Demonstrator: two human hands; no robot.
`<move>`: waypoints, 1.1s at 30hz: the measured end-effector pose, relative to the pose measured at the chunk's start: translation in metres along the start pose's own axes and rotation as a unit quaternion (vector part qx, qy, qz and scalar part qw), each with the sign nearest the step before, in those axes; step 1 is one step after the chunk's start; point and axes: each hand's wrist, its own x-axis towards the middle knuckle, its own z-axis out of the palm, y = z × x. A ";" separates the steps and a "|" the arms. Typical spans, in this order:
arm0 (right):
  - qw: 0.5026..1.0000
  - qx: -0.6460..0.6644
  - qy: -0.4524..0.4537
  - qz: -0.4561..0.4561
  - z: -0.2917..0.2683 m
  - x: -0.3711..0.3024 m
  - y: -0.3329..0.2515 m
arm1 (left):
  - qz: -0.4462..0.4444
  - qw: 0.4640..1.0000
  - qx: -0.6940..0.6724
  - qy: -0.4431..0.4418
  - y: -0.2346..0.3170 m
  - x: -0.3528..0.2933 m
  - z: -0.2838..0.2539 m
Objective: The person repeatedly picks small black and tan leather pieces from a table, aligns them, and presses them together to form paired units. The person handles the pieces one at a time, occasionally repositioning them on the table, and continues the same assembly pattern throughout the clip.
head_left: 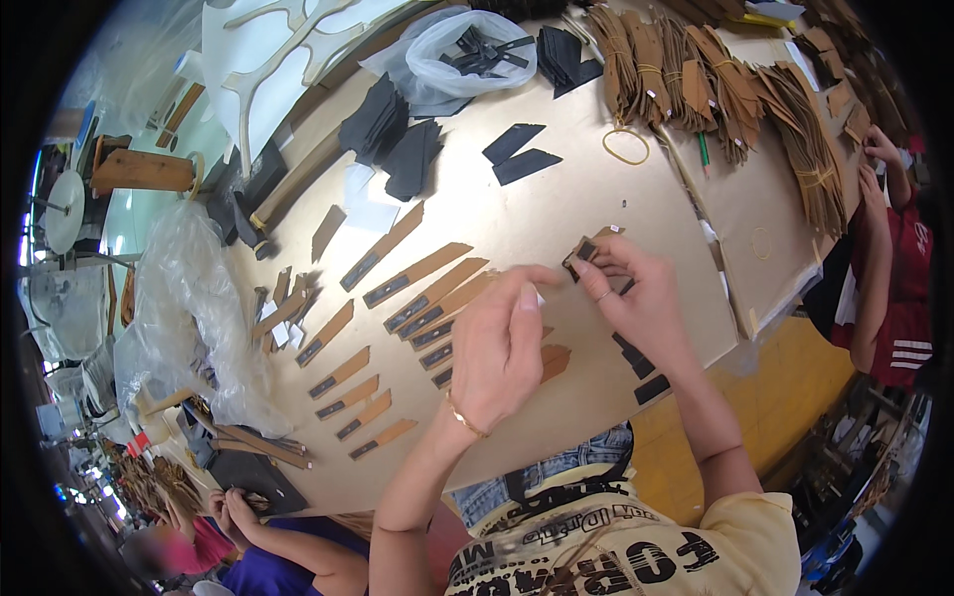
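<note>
Head view: your right hand (636, 293) and left hand (502, 343) fingers pinch brown strip (586, 250), black patch being pressed on. Next, judged: align edges, add to laid row (397, 328).

right hand (636, 298) pinched a small brown strip with a black patch (586, 250) in its fingers (596, 260) | left hand (502, 348) reached toward it, thumb and forefinger together | rows of brown strips (397, 288) lay on the bench (636, 189) | bundled strips (696, 79) at far edge

Tan worktable (556, 214) under brown strips (417, 268)
</note>
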 end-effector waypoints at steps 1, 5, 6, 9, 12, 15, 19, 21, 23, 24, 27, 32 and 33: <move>1.000 0.011 -0.005 -0.014 -0.001 0.002 0.000 | 0.064 0.998 0.001 -0.016 -0.005 0.001 0.000; 0.998 0.050 -0.026 0.006 -0.008 0.006 0.000 | -0.037 0.997 -0.041 -0.045 -0.012 0.008 0.014; 0.997 0.060 -0.034 0.016 -0.010 0.007 0.000 | -0.083 0.990 -0.098 -0.051 -0.012 0.010 0.015; 0.994 0.085 -0.049 0.042 -0.013 0.009 -0.002 | -0.151 0.973 -0.161 -0.072 -0.009 0.015 0.016; 0.993 0.089 -0.064 0.048 -0.015 0.011 -0.002 | -0.116 0.985 -0.078 -0.096 -0.009 0.021 0.015; 0.992 0.088 -0.077 0.041 -0.016 0.013 -0.002 | -0.065 0.994 0.011 -0.082 -0.009 0.023 0.018; 0.990 0.082 -0.091 0.068 -0.019 0.016 -0.001 | -0.034 0.990 0.121 -0.068 -0.011 0.023 0.019; 0.987 0.099 -0.103 0.080 -0.020 0.017 -0.001 | -0.046 0.989 0.114 -0.079 -0.012 0.023 0.017; 0.988 0.087 -0.101 0.074 -0.020 0.017 -0.001 | -0.058 0.991 0.085 -0.091 -0.014 0.024 0.013; 0.989 0.081 -0.099 0.071 -0.020 0.017 -0.002 | -0.064 0.991 0.060 -0.097 -0.015 0.025 0.010; 0.990 0.081 -0.086 0.072 -0.020 0.017 -0.003 | -0.089 0.990 -0.018 -0.106 -0.014 0.028 0.004; 0.990 0.081 -0.080 0.081 -0.020 0.017 -0.005 | -0.150 0.983 -0.004 -0.106 -0.005 0.034 0.003; 0.990 0.081 -0.080 0.081 -0.020 0.017 -0.005 | -0.148 0.983 0.006 -0.106 -0.004 0.037 0.004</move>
